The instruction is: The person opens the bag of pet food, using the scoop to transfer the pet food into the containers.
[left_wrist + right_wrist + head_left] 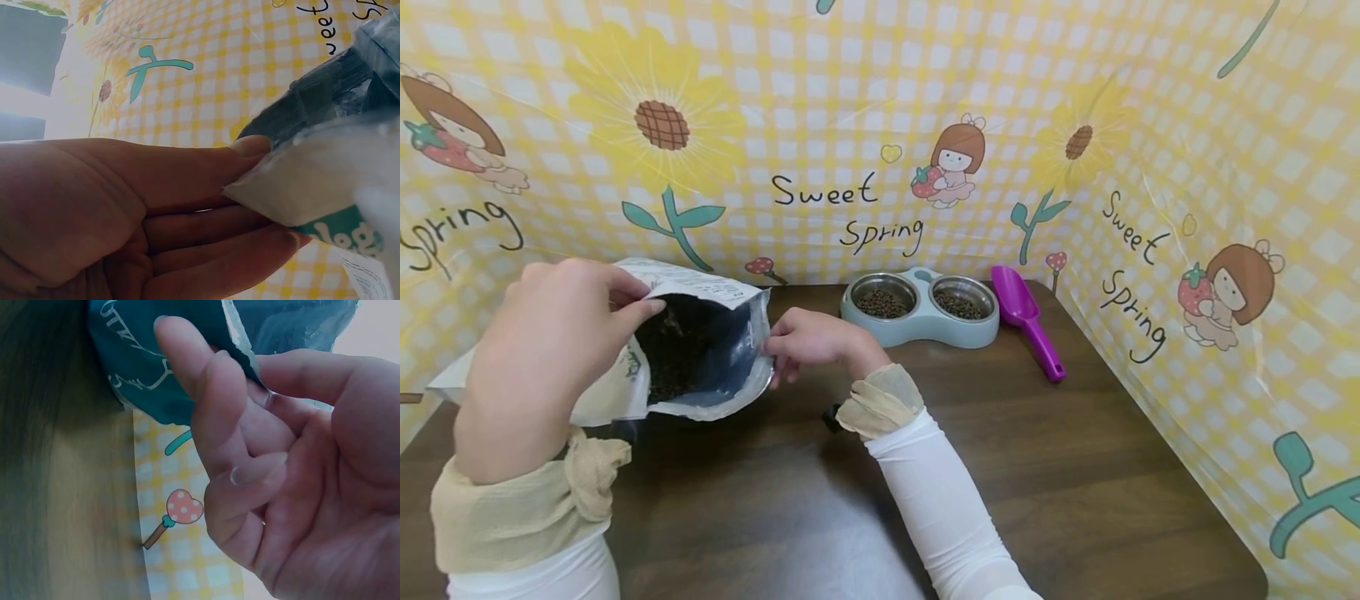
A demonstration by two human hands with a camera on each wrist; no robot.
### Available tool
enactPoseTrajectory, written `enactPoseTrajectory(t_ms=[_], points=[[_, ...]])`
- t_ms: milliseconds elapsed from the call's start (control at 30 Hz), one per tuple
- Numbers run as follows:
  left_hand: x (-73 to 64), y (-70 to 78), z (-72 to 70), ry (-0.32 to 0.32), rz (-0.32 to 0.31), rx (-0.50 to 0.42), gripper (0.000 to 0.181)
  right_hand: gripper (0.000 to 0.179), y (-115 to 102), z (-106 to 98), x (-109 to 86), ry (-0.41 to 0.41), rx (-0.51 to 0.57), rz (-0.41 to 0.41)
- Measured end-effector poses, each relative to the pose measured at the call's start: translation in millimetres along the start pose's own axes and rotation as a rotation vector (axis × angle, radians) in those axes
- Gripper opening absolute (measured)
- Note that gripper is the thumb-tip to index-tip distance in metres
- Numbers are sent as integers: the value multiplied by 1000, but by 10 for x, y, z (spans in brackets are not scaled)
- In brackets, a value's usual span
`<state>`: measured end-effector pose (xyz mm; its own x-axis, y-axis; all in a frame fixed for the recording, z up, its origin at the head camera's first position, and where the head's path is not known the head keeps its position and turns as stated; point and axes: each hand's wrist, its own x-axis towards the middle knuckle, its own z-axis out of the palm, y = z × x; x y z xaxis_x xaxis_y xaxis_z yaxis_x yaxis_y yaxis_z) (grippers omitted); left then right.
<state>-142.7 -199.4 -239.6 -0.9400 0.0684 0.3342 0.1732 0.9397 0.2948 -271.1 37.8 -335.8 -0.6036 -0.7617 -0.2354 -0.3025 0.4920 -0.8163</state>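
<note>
A pet food bag [730, 362] with a silvery lining lies tilted at the left of the table, its wide mouth facing me. Dark kibble [673, 350] shows in the shadow inside. My left hand [542, 358] pinches the upper left of the rim between thumb and fingers; the left wrist view shows the bag's pale corner [275, 194] in that pinch. At the opposite side my right hand [812, 337] holds the rim. The right wrist view has the bag's green outside [144, 369] between thumb and fingers, with the other fingers curled below.
Right of the bag stands a pale blue double feeder [917, 329] with kibble in both steel bowls. A purple scoop [1022, 312] lies beside it at the table's back right. Yellow checked cloth [850, 100] walls in the brown table [1075, 475].
</note>
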Motion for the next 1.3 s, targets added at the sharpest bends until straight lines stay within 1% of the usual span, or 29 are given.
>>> enactPoseTrajectory(t_ms=[200,267,333,433,533,567,633,700,767,900,967,1067,1167,1233,1300], points=[[-11,14,-1,-26,45,26,28,33,-38,14,3,45,97,-13],[-25,7,-5,-37,42,22,29,34,-57,23,8,65,142,-10],[-46,-7,-12,-67,29,19,33,35,-81,35,13,89,179,-8],[-83,-27,-31,-138,-2,29,44,35,-122,55,29,127,262,1],[-117,-26,-58,-191,-38,38,62,34,-180,70,43,164,354,1],[-126,-21,-66,-197,-45,37,70,33,-199,73,48,175,391,0],[-138,-8,-79,-188,-54,26,85,33,-243,74,45,201,450,-9],[-148,2,-98,-189,-69,3,104,33,-288,70,32,227,501,-21],[-147,14,-108,-184,-71,-20,118,35,-334,62,9,261,548,-33],[-138,5,-119,-169,-80,-63,134,34,-427,45,-56,344,656,-63],[-143,-4,-133,-144,-91,-63,134,32,-468,35,-98,385,713,-80],[-151,-35,-162,-82,-97,-47,125,32,-522,13,-170,453,778,-98],[-154,-56,-180,-22,-86,-44,107,31,-570,-14,-251,518,830,-111],[-153,-62,-184,-3,-86,-37,98,31,-609,-28,-302,552,856,-124],[-149,-56,-188,30,-86,-49,84,32,-649,-37,-351,577,867,-141]])
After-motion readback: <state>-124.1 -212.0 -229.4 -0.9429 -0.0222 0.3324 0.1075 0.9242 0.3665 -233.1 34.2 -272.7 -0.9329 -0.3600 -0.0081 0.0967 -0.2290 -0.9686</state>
